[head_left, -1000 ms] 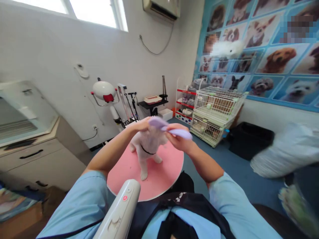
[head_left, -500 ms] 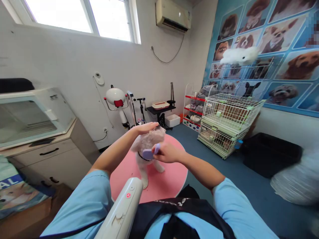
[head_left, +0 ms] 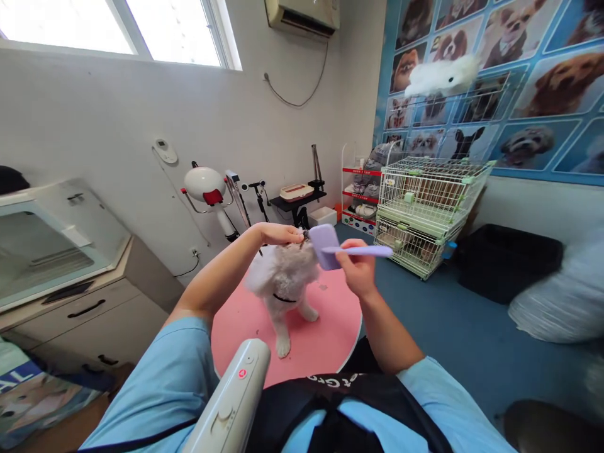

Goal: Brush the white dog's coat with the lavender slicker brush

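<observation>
A white, fluffy dog [head_left: 287, 277] with a thin dark collar [head_left: 284, 298] is on a round pink table [head_left: 240, 340]. My left hand [head_left: 282, 234] is at the top of its head, fingers closed on the fur there. Exactly what they pinch is partly hidden. In my right hand [head_left: 359, 269] is a lavender pet brush [head_left: 325, 246], gripped by its handle. The brush's flat head is raised beside the right side of the dog's head, its back facing me.
A pale dryer nozzle [head_left: 231, 390] juts up in front of my chest. Beyond the table stand a white-and-red dryer [head_left: 205, 184] and stacked wire cages [head_left: 429, 201]. To the right are a black bin [head_left: 509, 270] and a plastic-wrapped bundle [head_left: 557, 302]; at left, a cabinet [head_left: 89, 308].
My right hand has lifted the brush from the dog's chest up beside its head. My left hand has gone from lying flat over the head to closing on fur. The view has shifted.
</observation>
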